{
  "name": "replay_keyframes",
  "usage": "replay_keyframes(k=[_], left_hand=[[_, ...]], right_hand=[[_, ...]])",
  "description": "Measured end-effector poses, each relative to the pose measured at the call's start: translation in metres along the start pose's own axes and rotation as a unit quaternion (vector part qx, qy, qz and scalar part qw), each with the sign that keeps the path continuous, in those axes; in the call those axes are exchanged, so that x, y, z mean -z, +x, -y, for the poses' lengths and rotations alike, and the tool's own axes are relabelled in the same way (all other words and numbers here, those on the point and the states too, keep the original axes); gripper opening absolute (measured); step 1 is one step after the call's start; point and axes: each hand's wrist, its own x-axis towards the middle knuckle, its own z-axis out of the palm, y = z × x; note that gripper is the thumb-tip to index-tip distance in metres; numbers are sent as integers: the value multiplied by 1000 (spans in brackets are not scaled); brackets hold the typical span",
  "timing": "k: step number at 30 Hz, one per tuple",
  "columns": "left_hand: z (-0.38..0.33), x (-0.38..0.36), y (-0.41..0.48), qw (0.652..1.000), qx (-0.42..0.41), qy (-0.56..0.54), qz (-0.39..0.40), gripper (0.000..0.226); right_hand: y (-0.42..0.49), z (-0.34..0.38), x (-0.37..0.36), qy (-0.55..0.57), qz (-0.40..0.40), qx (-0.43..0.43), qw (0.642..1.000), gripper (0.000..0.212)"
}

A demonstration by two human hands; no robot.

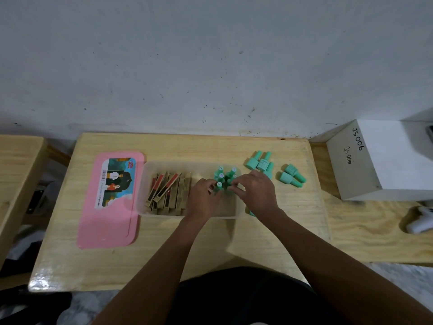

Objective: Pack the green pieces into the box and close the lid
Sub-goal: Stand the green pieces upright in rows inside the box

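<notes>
A scuffed white wall backs the wooden counter (164, 242). Both hands work inside the clear box (150, 184): left hand (202, 200) fingers pinch an upright green bottle (219, 185), right hand (255, 193) fingers nip another. More bottles (260, 161) lie at two o'clock. The lid (110, 221) waits at nine. A nudge could topple the standing cluster.

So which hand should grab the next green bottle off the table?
Probably the right hand: the loose green bottles lie on the table right of the box, on its side. The left hand is inside the box, steadying the upright bottles.
</notes>
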Motion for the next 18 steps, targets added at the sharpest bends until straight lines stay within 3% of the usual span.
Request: replay_keyframes(k=[8,18], left_hand=[[-1,-4,4,1000,10,18,0,30],[-4,-6,1,999,17,43,-23,29]], right_hand=[[-3,-8,1,111,71,8,991,26],[-3,-5,-1,41,-9,0,999,13]])
